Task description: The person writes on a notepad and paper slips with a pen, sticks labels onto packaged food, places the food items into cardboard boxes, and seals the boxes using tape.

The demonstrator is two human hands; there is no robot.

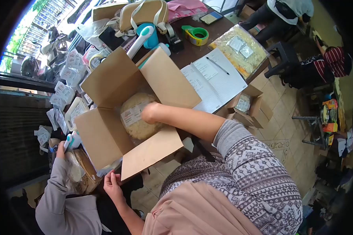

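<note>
An open cardboard box [110,133] stands before me with its flaps spread outward. Inside lies a round, clear plastic pack [139,129] of pale tan contents, with a white printed label [133,114]. My right hand [151,113] reaches over the flap into the box and is closed on the pack's upper side, its fingertips partly hidden. Low on the left, my left hand [113,187] has its fingers curled together beside the corner of the near flap [151,152]. Whether it pinches the flap or something else I cannot make out.
Behind the box are an open notebook [215,80] with a pen [217,65], a green tape dispenser [195,36], a phone [211,17] and a large plastic pack [239,49]. A co-worker's grey sleeve [57,180] is at left. A smaller box [245,103] sits right.
</note>
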